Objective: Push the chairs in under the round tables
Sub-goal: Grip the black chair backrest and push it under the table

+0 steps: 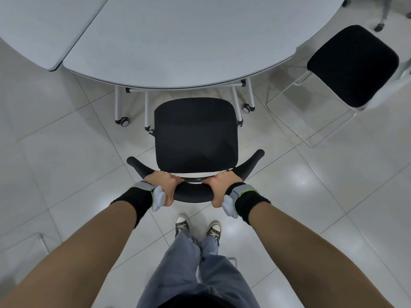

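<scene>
A black chair (195,134) stands right in front of me, its seat facing the round grey table (200,41). The seat's front edge sits just short of the table's rim, between the table's white legs on castors. My left hand (165,185) and my right hand (219,187) both grip the top of the chair's curved black backrest, close together near its middle. A second black chair (352,65) on a white wire frame stands at the right, outside the table's edge.
Another grey tabletop (33,30) adjoins the round table at the far left. Castor legs (124,122) stand under the table on each side of the chair. The floor is glossy pale tile. My feet (198,227) are just behind the chair.
</scene>
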A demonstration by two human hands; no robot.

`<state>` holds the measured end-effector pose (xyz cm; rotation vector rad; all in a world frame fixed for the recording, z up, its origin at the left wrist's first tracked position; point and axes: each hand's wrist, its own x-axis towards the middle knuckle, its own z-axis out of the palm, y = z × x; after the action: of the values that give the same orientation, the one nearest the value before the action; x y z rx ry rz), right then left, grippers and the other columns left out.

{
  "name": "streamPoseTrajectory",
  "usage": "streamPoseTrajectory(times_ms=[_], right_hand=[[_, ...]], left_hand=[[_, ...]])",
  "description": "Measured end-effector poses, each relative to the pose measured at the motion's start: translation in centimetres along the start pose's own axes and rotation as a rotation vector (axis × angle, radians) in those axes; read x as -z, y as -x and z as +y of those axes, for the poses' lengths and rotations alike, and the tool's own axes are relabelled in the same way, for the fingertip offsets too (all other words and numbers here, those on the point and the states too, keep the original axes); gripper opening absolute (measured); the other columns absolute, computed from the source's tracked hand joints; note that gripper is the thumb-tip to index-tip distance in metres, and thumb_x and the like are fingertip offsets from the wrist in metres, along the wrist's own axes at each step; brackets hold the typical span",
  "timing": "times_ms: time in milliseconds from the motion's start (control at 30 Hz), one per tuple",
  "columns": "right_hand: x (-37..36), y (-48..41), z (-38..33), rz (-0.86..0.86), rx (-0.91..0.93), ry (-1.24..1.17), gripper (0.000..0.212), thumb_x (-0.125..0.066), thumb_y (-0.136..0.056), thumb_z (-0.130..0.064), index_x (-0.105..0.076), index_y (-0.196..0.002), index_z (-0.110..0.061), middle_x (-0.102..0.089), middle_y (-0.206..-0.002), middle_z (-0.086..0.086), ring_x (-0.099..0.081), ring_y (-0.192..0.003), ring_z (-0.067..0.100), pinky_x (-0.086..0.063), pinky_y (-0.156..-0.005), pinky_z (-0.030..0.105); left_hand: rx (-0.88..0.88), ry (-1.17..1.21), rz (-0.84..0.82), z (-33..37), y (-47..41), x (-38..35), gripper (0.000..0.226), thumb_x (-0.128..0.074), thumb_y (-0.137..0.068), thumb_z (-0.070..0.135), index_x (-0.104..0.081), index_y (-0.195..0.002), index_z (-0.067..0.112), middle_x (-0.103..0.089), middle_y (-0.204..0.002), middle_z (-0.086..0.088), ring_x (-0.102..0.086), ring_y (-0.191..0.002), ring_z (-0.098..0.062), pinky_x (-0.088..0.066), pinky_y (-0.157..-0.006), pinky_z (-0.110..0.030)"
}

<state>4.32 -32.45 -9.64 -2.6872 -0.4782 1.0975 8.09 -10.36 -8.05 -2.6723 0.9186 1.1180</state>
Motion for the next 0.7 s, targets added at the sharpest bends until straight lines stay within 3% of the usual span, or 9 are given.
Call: streamPoseTrajectory(times_ms=[133, 467, 700], right_hand=[[2.4, -1.9, 0.3, -0.014, 0.009, 0.009, 0.053, -0.059, -0.038, -0.039, -0.06, -0.091, -0.033, -0.063, -0.068, -0.006, -0.061, -0.062, 0.021, -0.053, -0.063, 0.031], [7.1, -5.3, 1.8, 0.019, 0.0, 0.003, 0.065, -0.061, -0.042, -0.04, -0.062, -0.107, -0.033, -0.068, -0.087, -0.003, -0.063, -0.078, 0.024, -0.045, -0.066, 0.03], [9.9, -8.0, 3.2, 0.01, -0.011, 0.065, 0.068, -0.064, -0.043, -0.041, -0.061, -0.11, -0.03, -0.058, -0.076, -0.005, -0.06, -0.07, 0.022, -0.044, -0.063, 0.029]], left_hand=[[-0.007, 0.045, 0.056, -1.4, -1.0, 2.2, 0.053, -0.054, -0.06, 0.029, -0.059, -0.112, 0.035, -0.071, -0.093, 0.008, -0.068, -0.082, -0.021, -0.053, -0.074, -0.028], [-0.018, 0.069, 0.009, -4.1, -4.1, 7.2, 0.049, -0.057, -0.062, 0.025, -0.058, -0.11, 0.036, -0.071, -0.091, 0.007, -0.066, -0.081, -0.02, -0.054, -0.074, -0.029], [-0.052, 0.057, 0.035, -5.9, -6.4, 9.6, 0.051, -0.06, -0.066, 0.024, -0.057, -0.117, 0.031, -0.069, -0.103, 0.005, -0.065, -0.095, -0.023, -0.052, -0.082, -0.029]])
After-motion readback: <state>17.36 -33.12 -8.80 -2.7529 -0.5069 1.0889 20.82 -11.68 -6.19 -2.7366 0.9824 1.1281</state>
